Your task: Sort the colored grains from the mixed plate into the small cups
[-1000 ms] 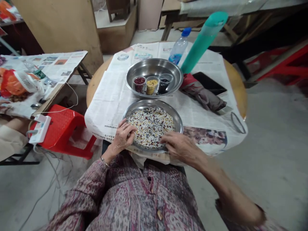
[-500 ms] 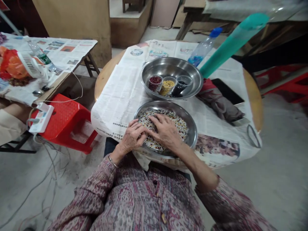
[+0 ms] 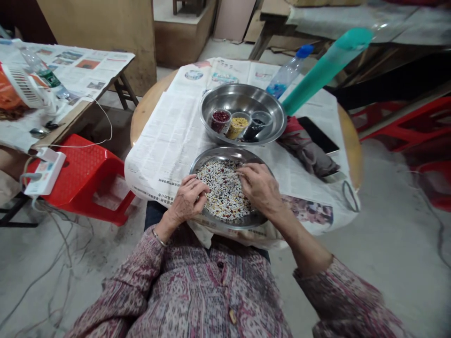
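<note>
A steel bowl (image 3: 243,220) at the table's near edge holds a layer of mixed grains (image 3: 221,190): mostly white, with black, yellow and dark red ones among them. My left hand (image 3: 188,199) is at the bowl's left rim, fingers curled and closed; what they may hold is hidden. Over the right part of the grains is my right hand (image 3: 261,190), its fingertips drawn together in a pinch too small to see into. Behind stands a larger steel basin (image 3: 243,96) with three clear cups: red beans (image 3: 220,117), yellow grains (image 3: 238,124) and black grains (image 3: 259,126).
Newspaper (image 3: 158,136) covers the round table. A bottle with a blue cap (image 3: 287,70), a long green tube (image 3: 327,70), a dark cloth bundle (image 3: 310,152) and a black phone-like slab (image 3: 319,134) lie around the basin. Left are a red stool (image 3: 88,173) and a power strip (image 3: 45,171).
My right hand has moved right, off the middle of the grains, and its spread fingers have closed into a pinch. My left hand stays by the left rim. The view has shifted slightly.
</note>
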A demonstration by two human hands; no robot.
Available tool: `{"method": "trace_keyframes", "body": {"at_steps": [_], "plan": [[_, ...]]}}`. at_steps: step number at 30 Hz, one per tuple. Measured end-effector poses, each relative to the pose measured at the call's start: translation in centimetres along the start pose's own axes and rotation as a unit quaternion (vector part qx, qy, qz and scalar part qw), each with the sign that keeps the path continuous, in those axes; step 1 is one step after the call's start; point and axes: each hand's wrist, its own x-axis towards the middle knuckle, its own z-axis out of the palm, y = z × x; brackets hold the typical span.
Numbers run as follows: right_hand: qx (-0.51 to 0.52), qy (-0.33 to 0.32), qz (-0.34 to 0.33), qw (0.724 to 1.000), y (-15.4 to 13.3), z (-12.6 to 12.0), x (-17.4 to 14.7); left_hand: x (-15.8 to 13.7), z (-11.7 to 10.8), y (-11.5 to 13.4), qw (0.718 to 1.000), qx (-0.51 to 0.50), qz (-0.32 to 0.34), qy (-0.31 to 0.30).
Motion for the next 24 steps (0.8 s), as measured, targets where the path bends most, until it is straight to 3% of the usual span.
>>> {"method": "trace_keyframes", "body": {"at_steps": [4, 7, 11, 15, 18, 20, 24], "plan": [[-0.042, -0.01, 0.068, 0.997, -1.6, 1.0, 1.2, 0.0, 0.0, 0.0, 1.0, 0.002, 0.0, 0.002], [0.021, -0.057, 0.005, 0.998, -3.7, 1.1, 0.9, 0.0, 0.1, -0.1, 1.0, 0.006, -0.003, -0.004], [0.13, -0.129, -0.109, 0.977, -5.3, -0.9, -1.1, 0.0, 0.1, -0.1, 1.0, 0.009, -0.006, -0.012], [0.157, -0.212, -0.141, 0.954, -5.6, -3.1, -3.3, 0.0, -0.1, -0.1, 1.0, 0.003, -0.001, -0.011], [0.132, -0.264, -0.144, 0.945, -5.3, -3.0, -3.7, 0.1, -0.2, 0.0, 1.0, 0.002, -0.007, -0.014], [0.093, -0.24, -0.122, 0.959, -4.7, -2.4, -3.2, 0.1, -0.2, 0.1, 1.0, 0.003, -0.012, -0.017], [0.014, -0.126, -0.025, 0.992, -2.8, -1.0, -1.0, 0.2, -0.1, 0.1, 1.0, 0.005, -0.01, -0.013]]}}
